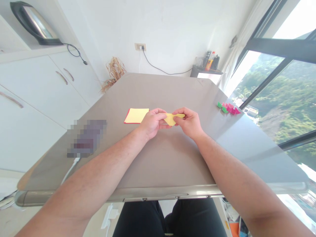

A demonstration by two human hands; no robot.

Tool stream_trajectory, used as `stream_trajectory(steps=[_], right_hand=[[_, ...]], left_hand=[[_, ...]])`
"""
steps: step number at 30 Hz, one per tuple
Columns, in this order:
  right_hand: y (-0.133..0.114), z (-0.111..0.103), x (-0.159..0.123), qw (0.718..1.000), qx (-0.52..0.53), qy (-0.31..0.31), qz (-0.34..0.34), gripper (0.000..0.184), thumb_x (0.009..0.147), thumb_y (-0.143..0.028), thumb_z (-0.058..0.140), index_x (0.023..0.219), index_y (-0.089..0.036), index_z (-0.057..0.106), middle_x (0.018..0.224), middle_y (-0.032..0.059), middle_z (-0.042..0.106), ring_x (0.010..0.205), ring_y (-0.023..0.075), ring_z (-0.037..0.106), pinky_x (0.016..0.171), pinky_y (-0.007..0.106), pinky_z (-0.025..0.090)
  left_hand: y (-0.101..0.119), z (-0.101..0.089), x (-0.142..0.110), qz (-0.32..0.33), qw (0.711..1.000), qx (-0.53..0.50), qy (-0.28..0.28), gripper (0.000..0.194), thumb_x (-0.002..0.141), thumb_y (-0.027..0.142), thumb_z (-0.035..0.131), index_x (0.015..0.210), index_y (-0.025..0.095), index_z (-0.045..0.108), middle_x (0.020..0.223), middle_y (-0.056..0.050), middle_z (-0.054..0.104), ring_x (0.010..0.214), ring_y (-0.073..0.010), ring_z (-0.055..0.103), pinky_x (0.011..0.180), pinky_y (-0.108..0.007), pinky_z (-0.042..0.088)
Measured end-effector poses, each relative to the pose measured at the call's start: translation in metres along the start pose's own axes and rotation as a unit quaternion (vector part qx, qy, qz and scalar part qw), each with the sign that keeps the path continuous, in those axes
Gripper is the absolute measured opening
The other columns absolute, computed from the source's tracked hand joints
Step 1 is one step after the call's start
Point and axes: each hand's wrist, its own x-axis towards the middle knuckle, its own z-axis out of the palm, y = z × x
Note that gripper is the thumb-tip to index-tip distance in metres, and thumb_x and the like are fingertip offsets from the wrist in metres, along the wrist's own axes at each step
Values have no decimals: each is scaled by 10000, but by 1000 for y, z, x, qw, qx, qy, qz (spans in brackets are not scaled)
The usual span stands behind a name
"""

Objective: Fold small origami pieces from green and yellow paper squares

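Observation:
Between my two hands is a small piece of yellow paper point(171, 120), folded to a point at its lower edge, held just above the table. My left hand point(154, 123) pinches its left end between thumb and fingers. Thumb and fingers of my right hand point(189, 121) grip the right end. Just left of my left hand lies a pad of yellow paper point(137, 116) with a red edge along its left and bottom sides.
Several small folded green and pink paper pieces point(229, 108) sit at the table's right side. A blurred-out device point(89, 138) with a white cable lies at the left. A window point(266, 82) borders the right; a kettle point(39, 24) stands on the left cabinet.

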Motion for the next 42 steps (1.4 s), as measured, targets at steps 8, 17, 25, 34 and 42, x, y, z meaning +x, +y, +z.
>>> stream_trajectory(steps=[8, 17, 25, 34, 42], right_hand=[[3, -1, -1, 995, -68, 8, -75, 143, 739, -195, 619, 810, -246, 732, 829, -2, 674, 696, 131, 598, 630, 279, 503], [11, -3, 1, 995, -42, -10, -85, 75, 751, -223, 664, 746, -242, 737, 841, 21, 699, 759, 164, 641, 680, 323, 525], [12, -3, 1, 996, -18, -42, -75, 79, 762, -231, 659, 766, -235, 738, 864, 26, 676, 764, 167, 664, 670, 326, 580], [8, -3, 1, 999, -36, -15, 0, 156, 728, -185, 645, 834, -219, 753, 742, -13, 691, 623, 131, 649, 609, 284, 555], [7, -2, 1, 999, -14, -33, -38, 262, 733, -149, 605, 863, -253, 807, 879, 15, 661, 719, 135, 655, 650, 290, 581]], left_hand=[[-2, -2, 3, -16, 1000, -1, 0, 213, 689, 149, 720, 886, 159, 638, 804, -55, 724, 751, -201, 727, 745, -403, 608], [-2, -4, 4, -23, 1000, 0, -8, 170, 705, 199, 749, 838, 159, 650, 824, -72, 739, 763, -221, 729, 721, -398, 601], [-3, -5, 4, -52, 998, 20, -40, 186, 732, 246, 803, 791, 134, 668, 808, -92, 736, 736, -192, 718, 776, -379, 590], [-5, -3, 3, -11, 998, 40, -36, 174, 711, 147, 776, 865, 124, 697, 808, -71, 735, 747, -192, 731, 782, -375, 606], [-7, -3, 3, 14, 996, 86, -10, 169, 718, 183, 757, 871, 133, 706, 807, -70, 744, 744, -191, 728, 732, -349, 604]])
